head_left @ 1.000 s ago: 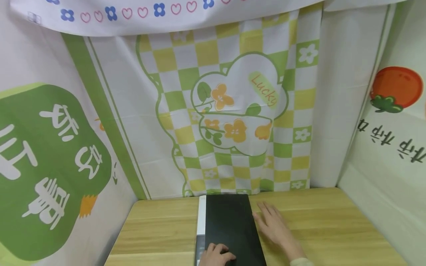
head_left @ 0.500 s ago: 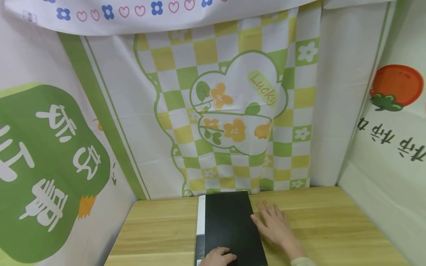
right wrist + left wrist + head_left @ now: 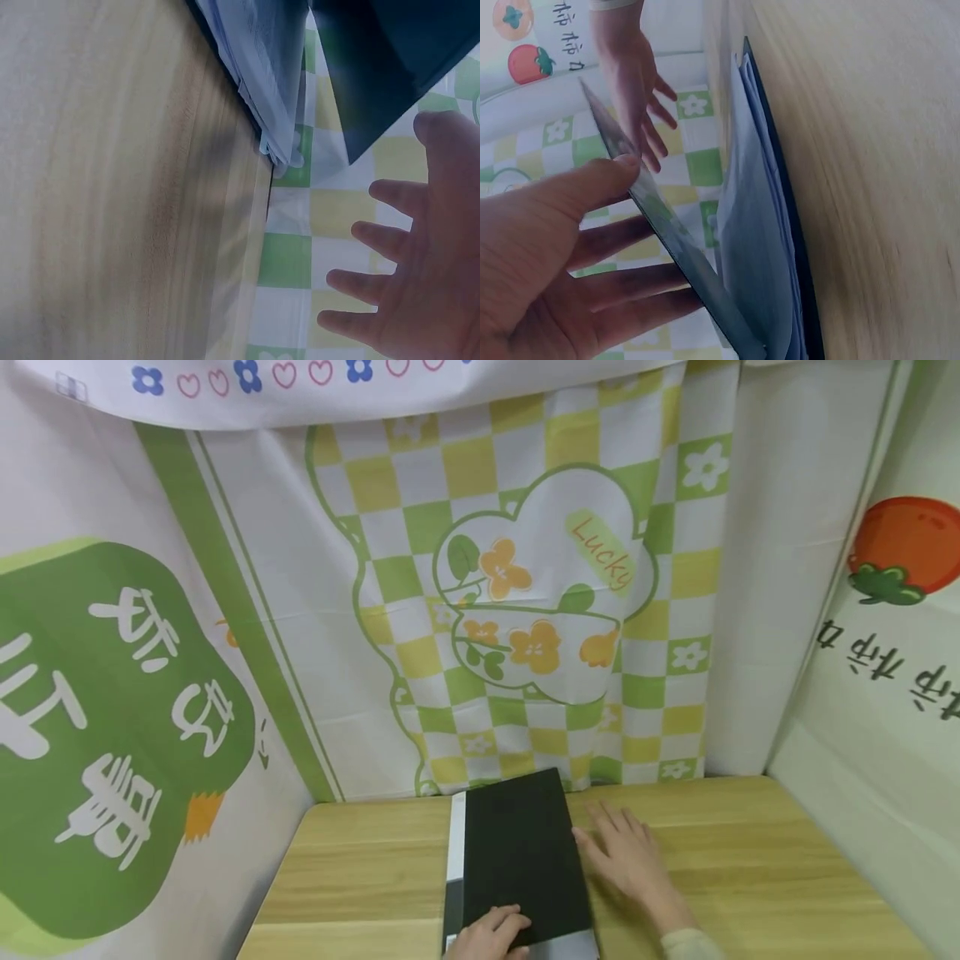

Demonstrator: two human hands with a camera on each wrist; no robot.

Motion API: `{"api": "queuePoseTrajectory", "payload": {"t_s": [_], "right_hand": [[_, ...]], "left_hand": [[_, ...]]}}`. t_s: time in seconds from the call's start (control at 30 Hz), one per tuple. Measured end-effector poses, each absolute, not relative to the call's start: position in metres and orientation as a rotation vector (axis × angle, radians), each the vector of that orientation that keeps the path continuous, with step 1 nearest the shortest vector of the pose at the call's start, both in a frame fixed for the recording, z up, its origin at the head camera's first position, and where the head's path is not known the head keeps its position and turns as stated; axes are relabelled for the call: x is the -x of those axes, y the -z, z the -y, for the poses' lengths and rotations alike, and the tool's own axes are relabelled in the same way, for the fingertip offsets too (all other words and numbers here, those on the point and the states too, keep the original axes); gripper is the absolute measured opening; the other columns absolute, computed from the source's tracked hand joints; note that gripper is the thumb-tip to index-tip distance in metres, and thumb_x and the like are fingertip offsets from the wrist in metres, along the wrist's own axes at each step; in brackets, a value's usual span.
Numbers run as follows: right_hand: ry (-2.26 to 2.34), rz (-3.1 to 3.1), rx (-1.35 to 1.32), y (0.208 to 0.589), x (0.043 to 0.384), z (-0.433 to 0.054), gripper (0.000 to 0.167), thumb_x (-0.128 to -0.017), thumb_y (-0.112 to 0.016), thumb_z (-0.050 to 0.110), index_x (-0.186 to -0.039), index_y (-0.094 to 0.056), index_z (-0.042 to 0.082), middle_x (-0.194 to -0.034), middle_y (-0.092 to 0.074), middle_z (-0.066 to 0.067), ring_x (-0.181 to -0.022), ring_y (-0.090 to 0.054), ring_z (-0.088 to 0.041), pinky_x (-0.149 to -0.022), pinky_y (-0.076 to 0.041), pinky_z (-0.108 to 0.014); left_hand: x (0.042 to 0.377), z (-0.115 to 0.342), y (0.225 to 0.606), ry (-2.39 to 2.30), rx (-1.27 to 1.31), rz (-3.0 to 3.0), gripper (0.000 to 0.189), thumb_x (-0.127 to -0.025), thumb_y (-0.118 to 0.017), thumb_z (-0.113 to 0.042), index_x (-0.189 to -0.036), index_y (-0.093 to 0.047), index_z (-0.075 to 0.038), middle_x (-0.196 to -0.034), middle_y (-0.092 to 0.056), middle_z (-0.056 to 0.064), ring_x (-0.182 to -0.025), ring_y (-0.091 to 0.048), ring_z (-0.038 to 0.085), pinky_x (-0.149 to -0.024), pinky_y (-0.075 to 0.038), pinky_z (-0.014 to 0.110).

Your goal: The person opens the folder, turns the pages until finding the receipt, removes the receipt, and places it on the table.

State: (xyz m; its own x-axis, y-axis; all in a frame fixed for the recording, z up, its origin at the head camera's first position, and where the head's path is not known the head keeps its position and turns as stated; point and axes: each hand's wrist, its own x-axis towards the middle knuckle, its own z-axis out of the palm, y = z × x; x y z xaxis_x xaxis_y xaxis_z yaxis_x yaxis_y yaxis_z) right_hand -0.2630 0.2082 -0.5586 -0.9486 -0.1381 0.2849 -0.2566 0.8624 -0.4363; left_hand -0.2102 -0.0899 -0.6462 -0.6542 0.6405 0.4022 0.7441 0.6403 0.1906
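A black folder (image 3: 521, 860) with a white strip along its left side lies on the wooden table, its front cover raised at an angle. My left hand (image 3: 491, 935) pinches the near edge of that cover, with thumb (image 3: 626, 169) on one face and fingers behind the other. Beneath the lifted cover, several paper sheets in sleeves (image 3: 761, 217) lie inside the back cover (image 3: 810, 300). My right hand (image 3: 626, 860) is just right of the folder, fingers spread and holding nothing. In the right wrist view, its fingers (image 3: 394, 244) are straight, near the cover's corner.
The wooden table (image 3: 360, 868) reaches to a back curtain (image 3: 562, 735) with a green and yellow checked print. Fabric walls stand at both sides, the left wall (image 3: 135, 693) with a green patch. White cloth (image 3: 375, 393) hangs overhead.
The folder's cover has gone from lying flat to raised, baring paler sheets at its near right corner. My left hand has lifted with it. My right hand stays beside the folder, fingers spread.
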Motion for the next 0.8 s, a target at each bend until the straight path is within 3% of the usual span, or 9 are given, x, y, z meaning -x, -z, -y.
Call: {"api": "queuePoseTrajectory", "payload": {"t_s": [0.07,0.13,0.3,0.57,0.8], "right_hand": [[-0.695,2.793,-0.304,0.558,0.264,-0.209,0.066,-0.111,-0.045,0.054,-0.161,-0.044,0.011,-0.164,-0.040,-0.024,-0.145,-0.035,-0.061,-0.112,-0.024,-0.083],[-0.691,2.797,-0.305,0.558,0.264,-0.209,0.066,-0.111,-0.045,0.054,-0.161,-0.043,0.011,-0.164,-0.039,-0.024,-0.145,-0.035,-0.061,-0.112,-0.024,-0.083],[-0.705,2.814,-0.299,0.558,0.263,-0.209,0.066,-0.112,-0.043,0.054,-0.162,-0.042,0.012,-0.165,-0.038,-0.025,-0.144,-0.036,-0.062,-0.110,-0.025,-0.085],[-0.732,2.833,-0.284,0.558,0.263,-0.210,0.066,-0.112,-0.039,0.055,-0.163,-0.041,0.012,-0.166,-0.036,-0.024,-0.145,-0.034,-0.061,-0.111,-0.024,-0.084],[-0.763,2.829,-0.277,0.554,0.264,-0.210,0.066,-0.113,-0.037,0.055,-0.160,-0.044,0.010,-0.164,-0.038,-0.026,-0.145,-0.035,-0.060,-0.112,-0.021,-0.085]], "left_hand": [[0.201,0.092,0.622,0.567,1.105,2.554,0.022,-0.104,-0.068,-0.034,-0.121,-0.067,-0.021,-0.127,-0.071,0.004,-0.104,-0.074,0.018,-0.069,-0.062,0.029],[0.192,0.093,0.597,0.601,1.092,2.496,0.023,-0.094,-0.076,-0.024,-0.115,-0.067,-0.019,-0.123,-0.072,0.003,-0.099,-0.074,0.016,-0.061,-0.058,0.026],[0.177,0.093,0.559,0.577,1.025,2.353,0.031,-0.072,-0.083,-0.015,-0.099,-0.067,-0.018,-0.108,-0.075,-0.002,-0.089,-0.074,0.010,-0.060,-0.056,0.017],[0.174,0.091,0.561,0.611,0.894,2.257,0.033,-0.063,-0.080,-0.011,-0.091,-0.064,-0.018,-0.097,-0.072,-0.004,-0.078,-0.070,0.006,-0.057,-0.054,0.015],[0.171,0.091,0.563,0.653,0.806,2.187,0.034,-0.059,-0.077,-0.007,-0.090,-0.064,-0.015,-0.097,-0.072,-0.004,-0.080,-0.069,0.006,-0.063,-0.055,0.014]]}}
